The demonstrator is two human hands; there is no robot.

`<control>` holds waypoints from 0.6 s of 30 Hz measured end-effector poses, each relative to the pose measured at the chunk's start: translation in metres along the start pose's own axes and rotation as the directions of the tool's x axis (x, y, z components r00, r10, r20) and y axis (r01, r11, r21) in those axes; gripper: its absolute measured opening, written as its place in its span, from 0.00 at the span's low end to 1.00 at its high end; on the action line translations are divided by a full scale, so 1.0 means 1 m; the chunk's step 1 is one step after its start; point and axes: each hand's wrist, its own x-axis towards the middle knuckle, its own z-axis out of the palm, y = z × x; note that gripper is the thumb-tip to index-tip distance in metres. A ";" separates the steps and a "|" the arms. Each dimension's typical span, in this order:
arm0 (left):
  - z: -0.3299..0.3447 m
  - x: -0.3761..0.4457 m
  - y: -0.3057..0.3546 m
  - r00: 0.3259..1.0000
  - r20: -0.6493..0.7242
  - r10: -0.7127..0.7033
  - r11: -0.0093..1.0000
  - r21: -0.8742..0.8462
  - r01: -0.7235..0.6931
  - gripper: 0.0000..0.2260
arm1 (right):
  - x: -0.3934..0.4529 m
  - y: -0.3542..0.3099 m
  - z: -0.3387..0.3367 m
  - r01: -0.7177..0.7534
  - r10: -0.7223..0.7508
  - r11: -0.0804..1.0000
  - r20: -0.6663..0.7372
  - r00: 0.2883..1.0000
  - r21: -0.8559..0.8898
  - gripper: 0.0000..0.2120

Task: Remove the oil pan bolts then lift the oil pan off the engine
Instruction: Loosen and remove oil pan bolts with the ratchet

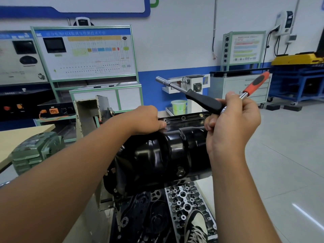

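Black oil pan (168,151) steadied by left hand (146,120), fingertips hidden; ratchet (254,85) and socket driver (191,94) clamped in right hand (231,123); either could be dropped.

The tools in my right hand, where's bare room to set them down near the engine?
Bare wooden tabletop at far left, beyond the grey-green housing. The oil pan is rounded, its flange narrow. Below, the engine is crowded with parts.

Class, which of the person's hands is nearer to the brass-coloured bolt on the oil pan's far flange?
Right. The right hand, gripping two tools, is just beside the bolt; the left hand rests farther along the flange.
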 end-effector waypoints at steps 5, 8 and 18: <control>-0.012 0.003 0.001 0.987 0.135 0.083 0.994 0.061 -0.092 0.17 | -0.001 0.000 0.001 0.010 -0.010 1.000 0.002 1.000 -0.023 0.05; -0.014 0.006 0.003 0.992 0.102 0.067 0.996 0.043 -0.072 0.14 | -0.004 -0.001 0.003 0.020 -0.020 0.999 -0.012 1.000 -0.037 0.05; -0.012 -0.022 -0.023 0.960 0.263 -0.093 -0.734 -0.670 0.113 0.17 | -0.045 0.011 0.033 -0.189 0.187 0.981 0.054 0.981 0.040 0.10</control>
